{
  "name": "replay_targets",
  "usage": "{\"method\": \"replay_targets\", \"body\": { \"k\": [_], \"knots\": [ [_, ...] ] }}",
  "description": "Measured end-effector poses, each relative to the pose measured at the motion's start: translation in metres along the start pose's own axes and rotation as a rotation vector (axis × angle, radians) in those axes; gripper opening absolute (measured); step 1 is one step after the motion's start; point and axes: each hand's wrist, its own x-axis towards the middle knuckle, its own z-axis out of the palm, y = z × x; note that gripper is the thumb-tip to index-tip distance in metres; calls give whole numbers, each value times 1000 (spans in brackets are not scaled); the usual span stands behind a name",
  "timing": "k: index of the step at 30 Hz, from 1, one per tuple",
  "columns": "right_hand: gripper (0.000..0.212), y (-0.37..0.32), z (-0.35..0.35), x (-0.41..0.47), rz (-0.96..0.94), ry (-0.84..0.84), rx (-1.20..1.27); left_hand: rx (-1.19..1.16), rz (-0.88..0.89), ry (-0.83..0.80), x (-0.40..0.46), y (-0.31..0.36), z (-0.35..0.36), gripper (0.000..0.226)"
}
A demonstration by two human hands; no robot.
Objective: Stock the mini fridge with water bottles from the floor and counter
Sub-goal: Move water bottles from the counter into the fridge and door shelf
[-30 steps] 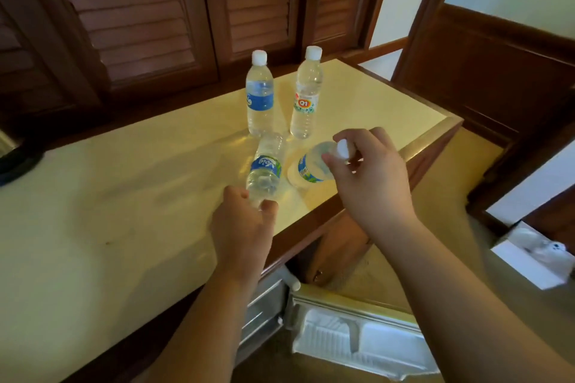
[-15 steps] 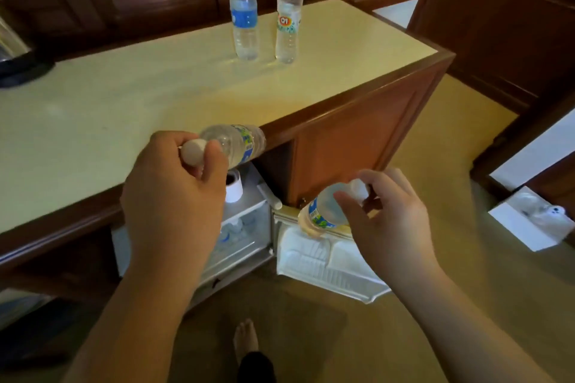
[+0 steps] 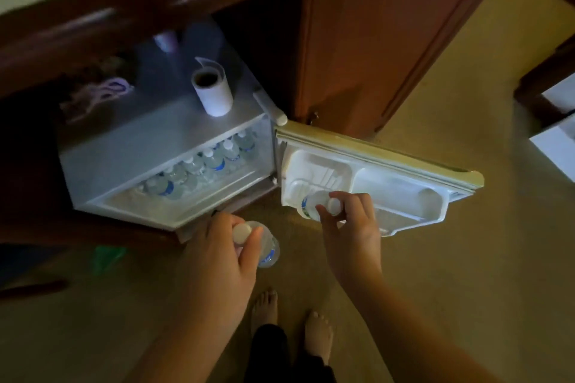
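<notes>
Your mini fridge (image 3: 124, 162) held a bottle row (image 3: 199, 169) (paper roll (image 3: 213, 92) on top); your left hand (image 3: 217, 255) gripped one bottle (image 3: 267, 249), your right hand (image 3: 350, 227) clasped another bottle (image 3: 311, 204) at the door shelf (image 3: 404, 196)

The tan carpeted floor (image 3: 435, 274) carries a small grey mini fridge (image 3: 140, 146) tucked under a dark wooden bench (image 3: 357, 40). A white paper roll (image 3: 213, 92) stands on the fridge's top. Two bare feet (image 3: 291, 320) and a green scrap (image 3: 107, 256) rest on the floor.
</notes>
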Motion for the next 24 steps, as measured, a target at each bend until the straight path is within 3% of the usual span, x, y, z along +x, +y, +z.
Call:
{"method": "replay_targets", "body": {
  "k": [11,24],
  "knots": [
    [28,153,147,1,-20,96,-104,-131,-76,-74,29,-92,160,26],
    [30,231,147,6,231,307,-48,-172,101,-84,59,-86,247,20]
  ]
}}
